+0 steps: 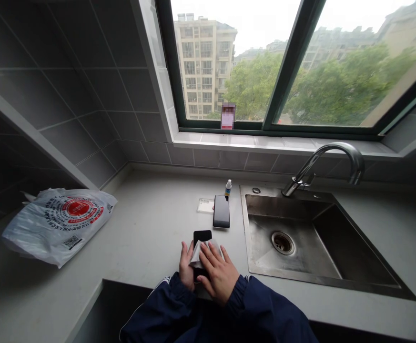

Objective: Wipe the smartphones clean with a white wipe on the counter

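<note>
Between my hands, over the counter's front edge, is a smartphone [202, 235] with a black face. My left hand [186, 267] grips it along its left side, thumb pointing up. A light grey cloth [196, 257] lies across the phone's middle. Pressing down on that cloth is my right hand [219, 272], its fingers laid over it and hiding part of it. Just beyond the hands another dark smartphone [221, 212] rests on the counter. Behind it stands a small white-capped bottle [228, 186], and a clear phone case [205, 205] lies to its left.
A stainless sink [248, 238] is set into the counter [150, 214] on the right, with a curved faucet [300, 174] at its back. A white plastic bag [61, 224] with red and black print sits at the left. Behind the counter is a window [222, 131].
</note>
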`<control>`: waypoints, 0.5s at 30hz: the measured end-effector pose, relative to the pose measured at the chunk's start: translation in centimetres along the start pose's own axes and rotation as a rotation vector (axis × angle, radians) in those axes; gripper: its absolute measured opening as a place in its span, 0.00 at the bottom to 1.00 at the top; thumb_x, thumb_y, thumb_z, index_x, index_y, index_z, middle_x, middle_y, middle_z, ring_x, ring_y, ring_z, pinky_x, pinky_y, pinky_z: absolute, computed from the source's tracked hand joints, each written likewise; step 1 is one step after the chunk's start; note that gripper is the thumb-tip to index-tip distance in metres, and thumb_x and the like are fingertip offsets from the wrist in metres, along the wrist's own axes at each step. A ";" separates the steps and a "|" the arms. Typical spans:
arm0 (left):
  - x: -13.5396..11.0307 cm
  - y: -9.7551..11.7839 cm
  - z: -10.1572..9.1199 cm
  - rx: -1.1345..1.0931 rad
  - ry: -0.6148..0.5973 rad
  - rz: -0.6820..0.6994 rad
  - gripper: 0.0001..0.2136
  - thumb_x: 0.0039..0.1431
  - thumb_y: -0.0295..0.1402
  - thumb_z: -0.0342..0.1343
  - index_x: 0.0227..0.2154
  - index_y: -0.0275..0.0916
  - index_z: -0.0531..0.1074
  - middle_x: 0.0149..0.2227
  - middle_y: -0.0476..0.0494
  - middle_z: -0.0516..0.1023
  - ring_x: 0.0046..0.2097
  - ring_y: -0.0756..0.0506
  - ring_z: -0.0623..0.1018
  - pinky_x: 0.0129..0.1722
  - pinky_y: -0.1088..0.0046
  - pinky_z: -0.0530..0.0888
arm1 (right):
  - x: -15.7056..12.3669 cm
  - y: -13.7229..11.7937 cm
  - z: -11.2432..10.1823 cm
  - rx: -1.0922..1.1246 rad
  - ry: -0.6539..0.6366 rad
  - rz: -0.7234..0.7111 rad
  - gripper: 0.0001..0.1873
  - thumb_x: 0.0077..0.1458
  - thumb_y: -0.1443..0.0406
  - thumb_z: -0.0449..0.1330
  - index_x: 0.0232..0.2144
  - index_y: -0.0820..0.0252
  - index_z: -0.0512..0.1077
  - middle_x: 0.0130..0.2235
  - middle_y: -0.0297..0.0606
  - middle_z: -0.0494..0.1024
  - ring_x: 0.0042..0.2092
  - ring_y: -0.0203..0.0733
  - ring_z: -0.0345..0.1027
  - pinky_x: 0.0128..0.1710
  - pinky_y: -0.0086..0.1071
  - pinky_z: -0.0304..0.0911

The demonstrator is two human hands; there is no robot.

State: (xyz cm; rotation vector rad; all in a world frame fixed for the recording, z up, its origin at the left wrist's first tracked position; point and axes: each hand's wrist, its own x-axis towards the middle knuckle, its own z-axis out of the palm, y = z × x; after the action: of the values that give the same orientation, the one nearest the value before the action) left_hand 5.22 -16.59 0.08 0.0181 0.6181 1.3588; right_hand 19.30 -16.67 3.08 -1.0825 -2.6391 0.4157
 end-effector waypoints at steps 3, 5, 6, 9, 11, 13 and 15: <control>0.1 -0.1 -0.2 0.003 0.008 0.007 0.29 0.62 0.52 0.48 0.60 0.40 0.62 0.53 0.33 0.75 0.54 0.36 0.75 0.59 0.52 0.64 | -0.3 -0.2 0.3 -0.004 -0.048 0.073 0.37 0.63 0.53 0.51 0.68 0.61 0.47 0.70 0.41 0.37 0.69 0.56 0.34 0.65 0.57 0.38; -0.1 0.1 0.3 0.013 -0.037 -0.016 0.28 0.62 0.52 0.47 0.58 0.40 0.64 0.53 0.33 0.76 0.53 0.36 0.76 0.57 0.51 0.66 | -1.2 -0.9 0.3 0.012 -0.085 0.080 0.38 0.62 0.52 0.51 0.68 0.62 0.46 0.70 0.41 0.36 0.70 0.57 0.32 0.65 0.58 0.38; -0.3 0.3 0.6 0.019 -0.070 -0.034 0.27 0.62 0.52 0.46 0.57 0.39 0.65 0.52 0.33 0.76 0.52 0.35 0.76 0.56 0.50 0.66 | -1.7 -1.3 0.1 0.024 -0.104 0.066 0.39 0.61 0.52 0.52 0.68 0.61 0.46 0.70 0.40 0.35 0.70 0.57 0.31 0.66 0.57 0.38; -0.9 0.6 1.4 0.060 -0.141 -0.071 0.28 0.61 0.55 0.44 0.52 0.37 0.69 0.49 0.30 0.77 0.47 0.34 0.79 0.53 0.46 0.68 | -2.8 -2.3 -0.4 0.053 -0.133 -0.019 0.39 0.60 0.55 0.53 0.68 0.57 0.44 0.70 0.34 0.34 0.70 0.54 0.29 0.67 0.54 0.37; -1.0 0.5 1.5 0.069 -0.163 -0.098 0.30 0.61 0.56 0.43 0.52 0.36 0.70 0.47 0.29 0.78 0.46 0.33 0.79 0.53 0.45 0.67 | -2.6 -2.4 -0.7 0.058 -0.127 -0.046 0.40 0.60 0.58 0.53 0.69 0.56 0.42 0.70 0.33 0.34 0.70 0.53 0.29 0.67 0.53 0.36; -0.7 0.2 1.0 0.040 -0.162 -0.123 0.30 0.61 0.55 0.44 0.53 0.34 0.70 0.48 0.29 0.78 0.50 0.33 0.77 0.57 0.47 0.65 | -1.5 -2.0 -0.7 0.046 -0.103 -0.029 0.40 0.59 0.60 0.52 0.69 0.57 0.40 0.70 0.33 0.34 0.70 0.52 0.30 0.67 0.53 0.37; -0.1 -0.3 0.1 -0.006 -0.137 -0.086 0.29 0.63 0.52 0.44 0.55 0.33 0.69 0.52 0.29 0.76 0.57 0.34 0.72 0.62 0.51 0.60 | -0.1 -1.1 -0.7 0.016 -0.072 0.012 0.39 0.59 0.63 0.51 0.69 0.59 0.43 0.70 0.34 0.35 0.70 0.52 0.30 0.66 0.54 0.38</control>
State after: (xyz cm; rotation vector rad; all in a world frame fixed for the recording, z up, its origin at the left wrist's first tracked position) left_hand 5.57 -16.68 0.08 0.0783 0.4941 1.2644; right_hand 18.89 -17.36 4.10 -1.0991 -2.6873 0.4864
